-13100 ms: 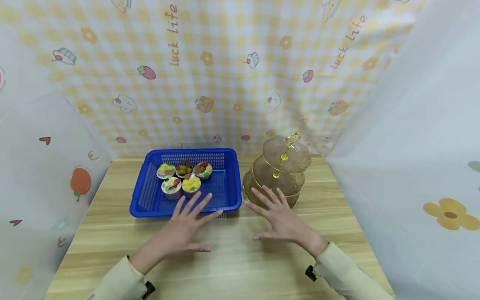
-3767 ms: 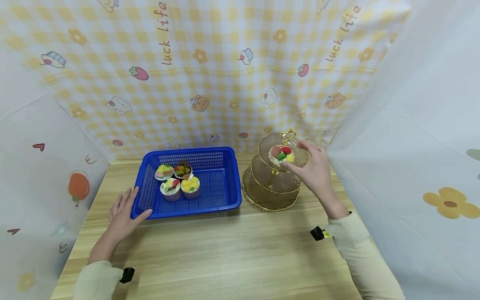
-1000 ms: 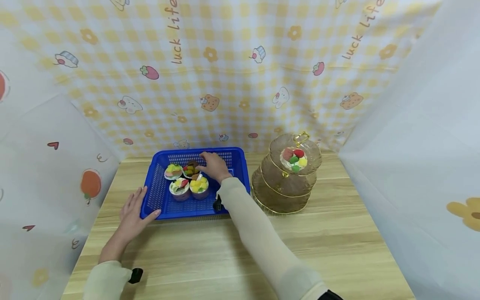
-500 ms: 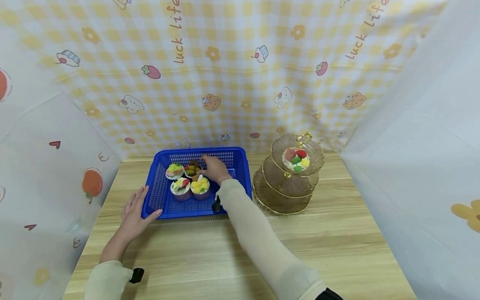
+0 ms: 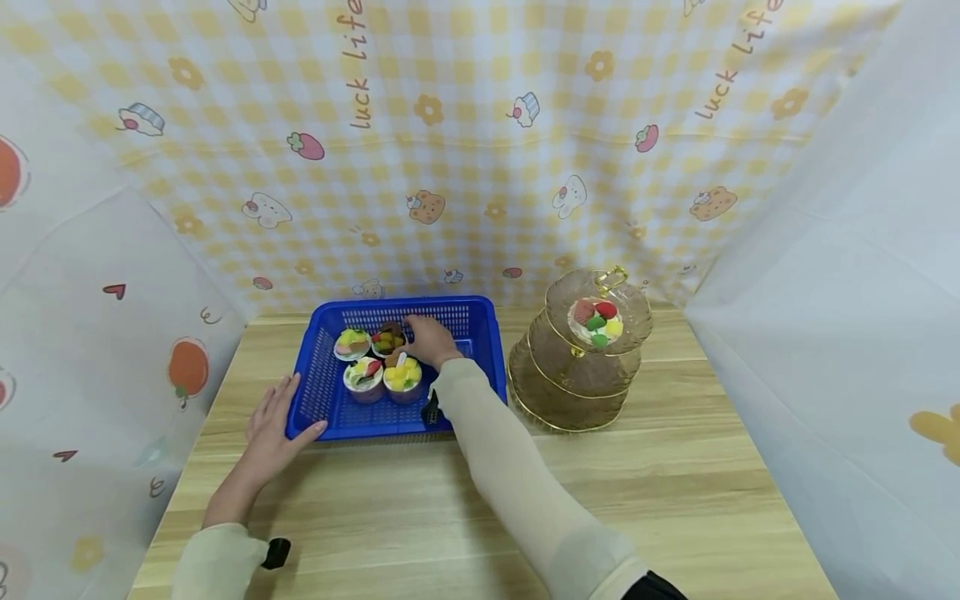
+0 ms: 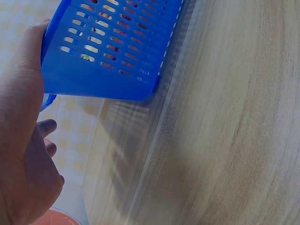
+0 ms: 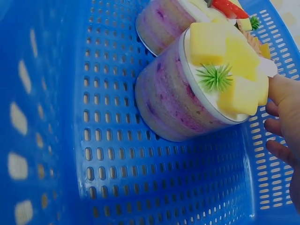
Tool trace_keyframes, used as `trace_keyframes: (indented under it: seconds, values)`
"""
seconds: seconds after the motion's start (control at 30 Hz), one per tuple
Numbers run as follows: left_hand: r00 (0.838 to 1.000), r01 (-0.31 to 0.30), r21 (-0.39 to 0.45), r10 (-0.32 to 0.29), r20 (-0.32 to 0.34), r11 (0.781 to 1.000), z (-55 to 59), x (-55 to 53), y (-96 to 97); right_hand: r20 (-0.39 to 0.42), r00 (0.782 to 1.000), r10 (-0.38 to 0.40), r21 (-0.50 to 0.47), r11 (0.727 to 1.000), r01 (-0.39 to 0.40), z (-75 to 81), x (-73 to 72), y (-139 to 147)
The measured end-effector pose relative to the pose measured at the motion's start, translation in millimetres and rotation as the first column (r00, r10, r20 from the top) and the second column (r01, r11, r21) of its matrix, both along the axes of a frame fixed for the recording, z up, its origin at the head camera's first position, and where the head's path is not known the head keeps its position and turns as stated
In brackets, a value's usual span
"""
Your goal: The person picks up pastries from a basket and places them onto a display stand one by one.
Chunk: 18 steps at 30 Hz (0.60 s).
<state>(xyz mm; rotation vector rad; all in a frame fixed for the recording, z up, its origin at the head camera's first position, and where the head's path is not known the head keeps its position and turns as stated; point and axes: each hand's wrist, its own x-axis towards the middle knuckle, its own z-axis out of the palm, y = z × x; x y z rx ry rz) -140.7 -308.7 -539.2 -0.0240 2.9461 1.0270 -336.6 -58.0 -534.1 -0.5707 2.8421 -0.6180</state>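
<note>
My left hand [image 5: 272,429] rests at the front left corner of a blue plastic basket [image 5: 450,427]. Its thumb lies along the front and its fingers along the left side. My right hand [image 5: 431,340] reaches into the basket and pinches the brown-topped cake cup [image 5: 388,338] in the back row; its fingertips are partly hidden. In front of that stands a cake cup with yellow cubes [image 7: 239,70], its purple layers showing in the right wrist view. Two more cake cups, one with red fruit [image 5: 364,377] and one pale yellow [image 5: 352,342], stand to the left.
Right of the basket is a three-tier clear stand [image 5: 570,408] with gold rims and a gold handle [image 5: 612,277]. A fruit-topped cake cup [image 5: 596,323] sits on its top tier. A checked cloth [image 5: 465,167] hangs behind the wooden table [image 5: 405,517].
The fruit-topped cake cup has gone from the basket to the stand's top tier. My left hand has come to the basket corner; my right hand has returned to the basket, staying nearly still lately.
</note>
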Motion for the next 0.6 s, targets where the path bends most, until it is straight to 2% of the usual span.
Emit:
trace_keyframes:
  seconds: [0.17,0.3,0.47,0.6]
  values:
    - [1.0,-0.002,-0.004,0.002,0.006,1.0,0.0,0.9,-0.7,0.014,1.0,-0.003,-0.04,0.999,0.003,-3.5,-2.3,-1]
    - [1.0,-0.005,-0.01,0.005,0.005,1.0,-0.9,0.9,-0.9,0.065,0.998,-0.01,-0.121,0.992,0.018,-5.0,-2.1,1]
    - [1.0,-0.008,-0.013,0.008,0.014,1.0,-0.5,0.7,0.2,0.155,0.987,-0.044,-0.268,0.96,0.085,-12.7,-2.1,1]
    - [1.0,-0.007,-0.013,0.008,0.018,1.0,0.4,-0.1,0.6,0.18,0.982,-0.06,-0.335,0.935,0.118,-20.1,-2.7,3]
